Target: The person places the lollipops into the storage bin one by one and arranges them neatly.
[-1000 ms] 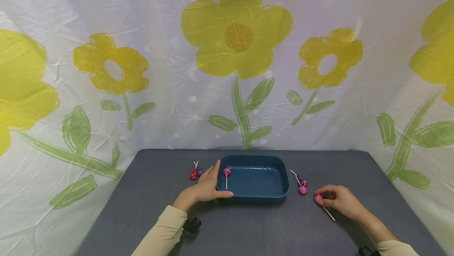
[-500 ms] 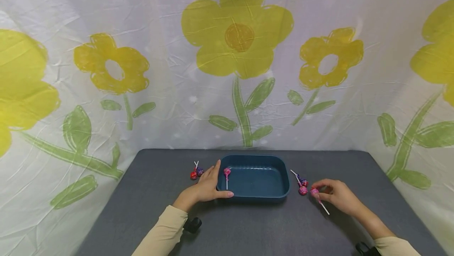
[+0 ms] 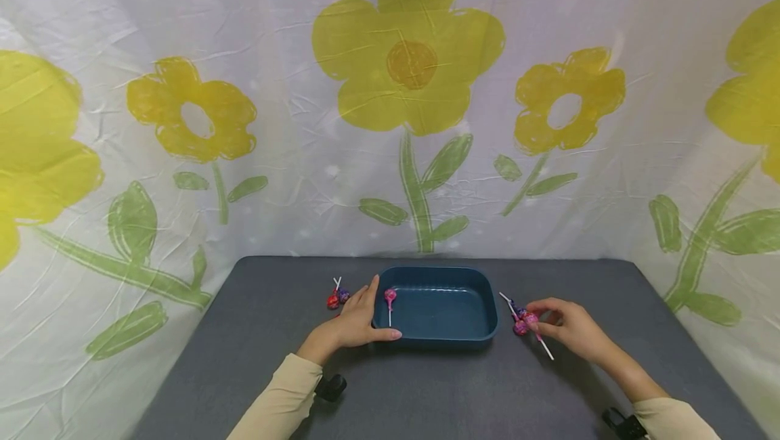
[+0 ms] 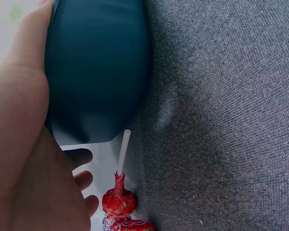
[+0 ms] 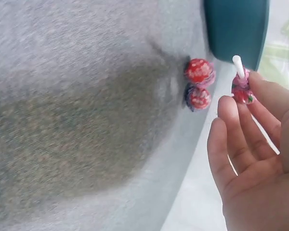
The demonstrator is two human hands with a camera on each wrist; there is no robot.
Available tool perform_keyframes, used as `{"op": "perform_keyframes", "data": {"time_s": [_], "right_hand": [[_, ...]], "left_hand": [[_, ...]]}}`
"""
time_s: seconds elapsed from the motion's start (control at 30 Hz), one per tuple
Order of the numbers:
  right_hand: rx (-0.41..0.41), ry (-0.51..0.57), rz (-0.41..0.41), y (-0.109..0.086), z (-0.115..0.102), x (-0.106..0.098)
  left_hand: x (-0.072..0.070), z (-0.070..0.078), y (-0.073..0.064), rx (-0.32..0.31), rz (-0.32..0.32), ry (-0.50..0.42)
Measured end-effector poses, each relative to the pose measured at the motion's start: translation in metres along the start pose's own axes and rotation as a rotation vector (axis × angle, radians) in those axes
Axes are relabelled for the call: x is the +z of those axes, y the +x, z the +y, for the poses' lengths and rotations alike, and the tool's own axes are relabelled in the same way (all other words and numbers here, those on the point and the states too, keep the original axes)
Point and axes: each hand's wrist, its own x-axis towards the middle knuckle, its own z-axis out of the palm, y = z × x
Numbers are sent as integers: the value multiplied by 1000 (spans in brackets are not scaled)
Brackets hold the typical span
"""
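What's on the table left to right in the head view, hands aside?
Left lollipop cluster, blue tray with a pink lollipop inside, right lollipop cluster, held lollipop in the right hand.

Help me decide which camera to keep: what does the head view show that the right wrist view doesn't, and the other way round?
Only the head view: the left hand touching the left end of the tray, a solitary lollipop lying inside it, a red lollipop and a purple lollipop by that hand, and the backdrop's yellow flowers.

Only the right wrist view: the palm side of the right hand.

Both: that hand's pinched pink lollipop, two neighbouring lollipops on the gray tabletop, the tray, and part of the backdrop.
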Motion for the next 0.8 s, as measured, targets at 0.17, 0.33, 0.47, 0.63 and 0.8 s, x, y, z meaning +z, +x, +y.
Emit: {"op": "perform_keyframes", "data": {"time_s": [0.17, 0.33, 0.47, 0.63, 0.8], "right_hand": [[-46, -26, 39, 6, -4, 3], [-46, -15, 67, 12, -6, 5], [-29, 23, 61, 16, -9, 7], [-8, 52, 50, 20, -13, 8], [16, 79, 31, 23, -17, 8]], "left_hand": [[0, -1, 0, 1, 4, 6], [1, -1, 0, 5, 4, 9], [0, 0, 0, 1, 7, 9], [-1, 2, -2, 0, 5, 4], [-1, 2, -1, 6, 6, 2]]}}
